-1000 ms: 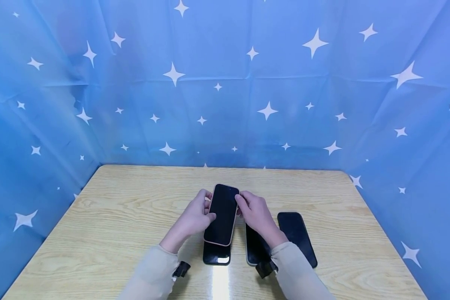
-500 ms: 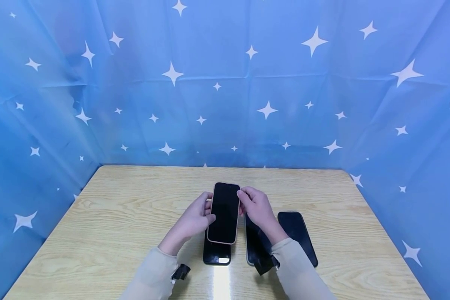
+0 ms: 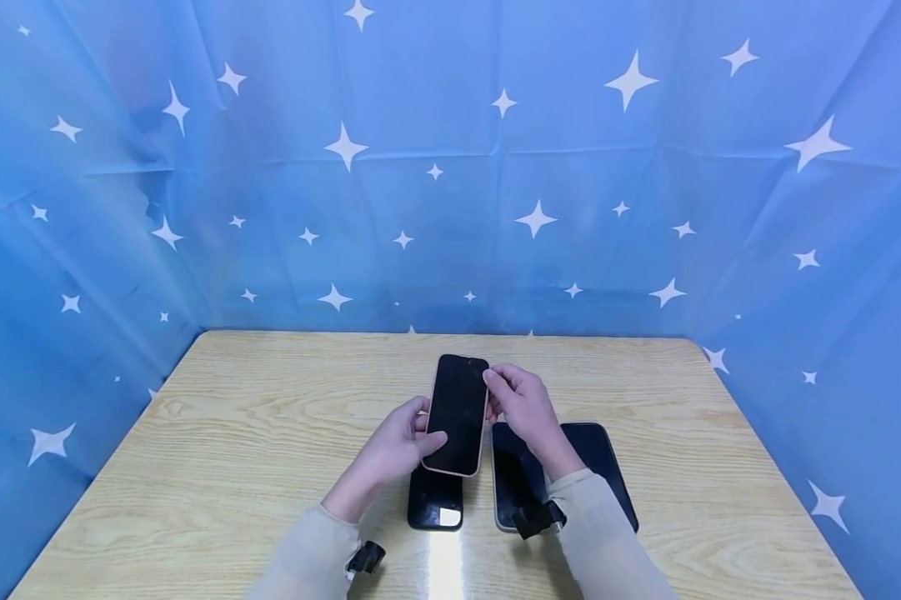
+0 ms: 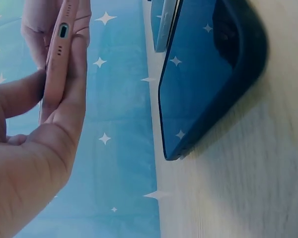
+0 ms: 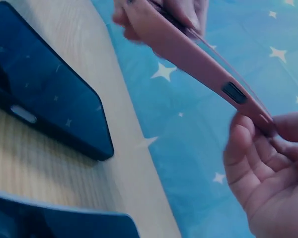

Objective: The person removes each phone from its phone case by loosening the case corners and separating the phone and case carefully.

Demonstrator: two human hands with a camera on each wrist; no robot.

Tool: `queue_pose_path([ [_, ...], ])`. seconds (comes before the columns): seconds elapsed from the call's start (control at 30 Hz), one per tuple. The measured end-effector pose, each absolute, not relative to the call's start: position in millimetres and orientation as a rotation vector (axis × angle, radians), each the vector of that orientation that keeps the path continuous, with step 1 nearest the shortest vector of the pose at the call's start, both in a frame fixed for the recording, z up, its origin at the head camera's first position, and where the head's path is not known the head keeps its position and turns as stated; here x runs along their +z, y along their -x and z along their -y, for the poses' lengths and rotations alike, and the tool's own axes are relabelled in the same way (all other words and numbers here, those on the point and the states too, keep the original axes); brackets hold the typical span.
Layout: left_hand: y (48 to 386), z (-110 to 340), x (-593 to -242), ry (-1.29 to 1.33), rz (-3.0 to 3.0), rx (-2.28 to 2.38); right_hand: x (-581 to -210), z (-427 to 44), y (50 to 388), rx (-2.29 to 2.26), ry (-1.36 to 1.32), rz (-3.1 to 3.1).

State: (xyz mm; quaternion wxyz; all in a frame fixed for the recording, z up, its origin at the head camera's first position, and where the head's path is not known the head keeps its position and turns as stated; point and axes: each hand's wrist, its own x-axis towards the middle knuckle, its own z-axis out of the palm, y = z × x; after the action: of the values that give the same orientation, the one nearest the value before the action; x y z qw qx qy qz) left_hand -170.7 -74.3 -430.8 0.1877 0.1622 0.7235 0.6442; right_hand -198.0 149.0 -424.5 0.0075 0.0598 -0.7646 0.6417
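A smartphone in a pink case (image 3: 459,412) is held up above the table, its dark screen facing up. At its lower left edge my left hand (image 3: 393,446) grips it, thumb on the screen side and fingers beneath. My right hand (image 3: 523,408) pinches its upper right corner. In the left wrist view the pink case (image 4: 58,69) shows its port end between thumb and fingers. The right wrist view shows the side of the case, with my right hand (image 5: 273,178) at one corner. Partly under the held phone, a black phone (image 3: 435,500) lies on the table.
Two more phones lie to the right: one with a light edge (image 3: 512,475) partly under my right forearm, and a dark one (image 3: 596,454) beside it. The wooden table (image 3: 232,433) ends at a blue star-patterned curtain (image 3: 450,208) behind and at both sides.
Both hands have moved the pink-cased phone slightly away and to the right. Its slant varied a little on the way. The phones on the table have stayed where they were.
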Motion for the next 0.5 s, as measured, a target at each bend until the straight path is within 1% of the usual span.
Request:
queue_pose_path([
  [0.27, 166.2, 75.0, -426.2, -0.502, -2.054, 1.813, -419.0, -165.0, 200.7, 2.046, -0.184, 2.465],
  [0.5, 165.0, 71.9, -424.7, -0.484, -2.077, 1.788, -415.9, -169.7, 204.4, 1.967, -0.265, 2.555],
])
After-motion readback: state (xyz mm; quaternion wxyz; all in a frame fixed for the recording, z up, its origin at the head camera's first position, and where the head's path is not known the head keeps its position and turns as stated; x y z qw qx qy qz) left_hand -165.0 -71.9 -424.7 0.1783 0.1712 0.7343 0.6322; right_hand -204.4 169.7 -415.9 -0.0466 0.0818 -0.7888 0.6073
